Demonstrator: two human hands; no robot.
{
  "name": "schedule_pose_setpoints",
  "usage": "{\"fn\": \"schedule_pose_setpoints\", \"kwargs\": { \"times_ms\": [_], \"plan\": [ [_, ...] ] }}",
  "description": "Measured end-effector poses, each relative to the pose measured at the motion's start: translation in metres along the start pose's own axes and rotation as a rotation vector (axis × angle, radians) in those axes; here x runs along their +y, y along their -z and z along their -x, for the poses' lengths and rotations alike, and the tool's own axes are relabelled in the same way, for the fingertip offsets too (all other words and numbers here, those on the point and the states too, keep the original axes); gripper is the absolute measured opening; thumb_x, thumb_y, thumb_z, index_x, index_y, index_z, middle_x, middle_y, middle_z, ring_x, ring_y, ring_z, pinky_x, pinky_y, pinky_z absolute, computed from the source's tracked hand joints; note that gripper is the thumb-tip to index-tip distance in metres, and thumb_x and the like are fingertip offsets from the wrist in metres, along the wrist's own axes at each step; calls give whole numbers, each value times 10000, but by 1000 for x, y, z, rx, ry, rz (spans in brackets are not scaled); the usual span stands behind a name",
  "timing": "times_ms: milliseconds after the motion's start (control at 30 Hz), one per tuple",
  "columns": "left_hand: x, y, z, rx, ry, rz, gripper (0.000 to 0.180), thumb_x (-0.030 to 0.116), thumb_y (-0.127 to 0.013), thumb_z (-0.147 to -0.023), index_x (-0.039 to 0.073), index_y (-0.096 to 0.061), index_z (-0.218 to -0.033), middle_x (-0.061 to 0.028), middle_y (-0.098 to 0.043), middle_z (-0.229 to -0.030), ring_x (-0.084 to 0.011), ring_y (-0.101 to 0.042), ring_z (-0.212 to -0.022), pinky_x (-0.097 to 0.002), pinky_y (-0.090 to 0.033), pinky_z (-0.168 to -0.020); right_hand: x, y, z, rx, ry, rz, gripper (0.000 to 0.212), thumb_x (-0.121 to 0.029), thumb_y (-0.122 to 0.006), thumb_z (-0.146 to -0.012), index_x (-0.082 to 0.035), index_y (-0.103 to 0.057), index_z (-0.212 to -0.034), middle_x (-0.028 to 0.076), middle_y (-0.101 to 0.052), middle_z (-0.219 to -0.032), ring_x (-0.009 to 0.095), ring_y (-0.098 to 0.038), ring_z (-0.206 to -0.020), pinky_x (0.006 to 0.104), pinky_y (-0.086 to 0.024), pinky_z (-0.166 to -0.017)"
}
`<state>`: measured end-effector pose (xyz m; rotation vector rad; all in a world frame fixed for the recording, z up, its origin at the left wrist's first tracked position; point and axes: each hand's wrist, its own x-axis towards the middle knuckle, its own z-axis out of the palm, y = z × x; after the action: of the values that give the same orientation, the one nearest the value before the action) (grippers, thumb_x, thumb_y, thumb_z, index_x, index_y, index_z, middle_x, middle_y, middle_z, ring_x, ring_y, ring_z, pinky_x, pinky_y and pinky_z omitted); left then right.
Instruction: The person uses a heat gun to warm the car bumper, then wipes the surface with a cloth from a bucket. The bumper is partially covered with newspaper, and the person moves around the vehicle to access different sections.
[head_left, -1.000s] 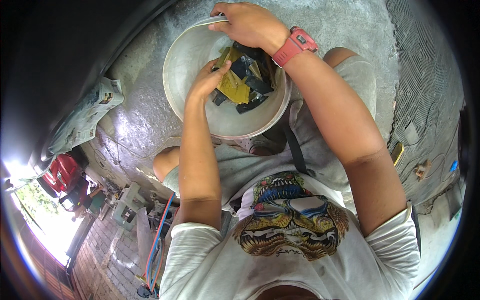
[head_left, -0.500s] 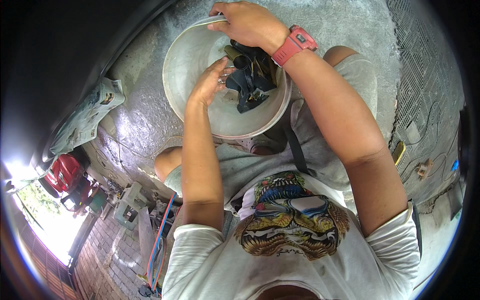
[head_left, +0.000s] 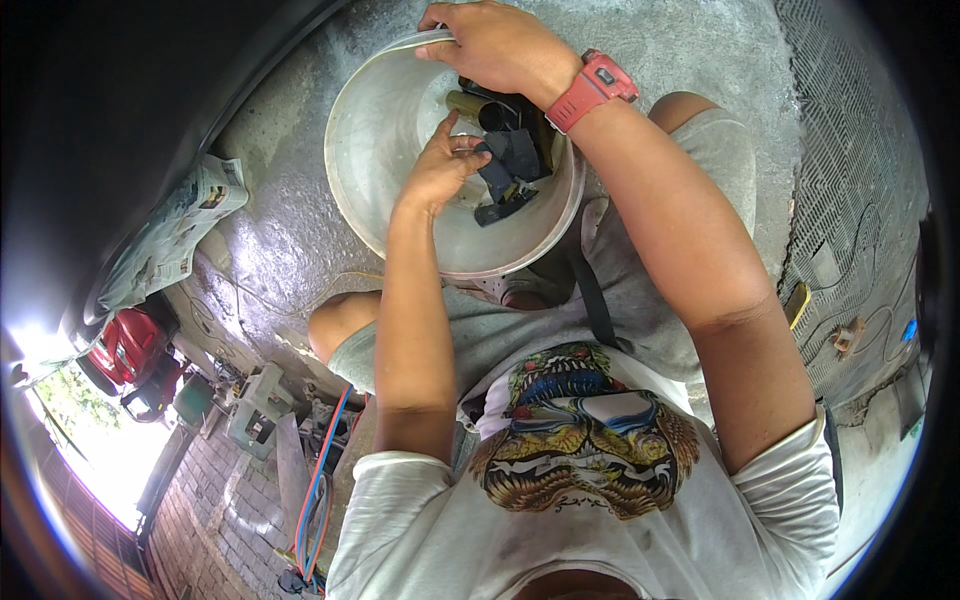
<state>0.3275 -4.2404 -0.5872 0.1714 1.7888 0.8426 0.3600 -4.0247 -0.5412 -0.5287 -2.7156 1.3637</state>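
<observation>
A translucent whitish bucket (head_left: 350,150) tilts toward me in front of my legs. My right hand (head_left: 505,45) is closed over its far rim, fingers hooked around the edge. Inside the bucket, my left hand (head_left: 440,170) pinches a thin, dark, sandpaper-like piece (head_left: 492,172) at its edge, with the index finger stretched toward an olive-coloured tube (head_left: 466,104). Beside it lie another flat black piece (head_left: 518,153) and a curved black scrap (head_left: 505,208) lower on the wall. Part of the contents is hidden behind my right hand and wrist.
Under the bucket is grey concrete floor (head_left: 290,190), wet-looking at left. Newspaper (head_left: 190,235) lies on the left, with a red machine (head_left: 130,345) and a grey-green stand (head_left: 255,410) below it. Textured matting (head_left: 840,130) and a thin cable (head_left: 890,320) are at right.
My left hand has moved right and deeper among the black pieces, its thumb now on one of them. The flat pieces have shifted. My right hand stays on the rim.
</observation>
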Motion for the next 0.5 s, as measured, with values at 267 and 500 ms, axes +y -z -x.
{"fn": "schedule_pose_setpoints", "kwargs": {
  "times_ms": [267, 500],
  "plan": [
    [18, 1, 27, 151, -14, -3, 612, -19, -700, -871, 79, -554, -1457, -113, -668, -1166, -167, -658, -956, -293, -546, -834, -3, 3, 0, -6, -9, -3, 453, -415, -647, -956, -81, -676, -1261, 186, -736, -1141, 382, -678, -1108, 479, -521, -955],
    [13, 8, 51, 391, -358, -387, 417, -69, -665, -830, 65, -737, -1219, -133, -732, -1098, -196, -732, -959, -312, -580, -824, -4, 5, 2, -7, -15, -7, 445, -407, -640, -958, -82, -676, -1259, 185, -736, -1139, 379, -680, -1105, 481, -522, -954]
  ]
}}
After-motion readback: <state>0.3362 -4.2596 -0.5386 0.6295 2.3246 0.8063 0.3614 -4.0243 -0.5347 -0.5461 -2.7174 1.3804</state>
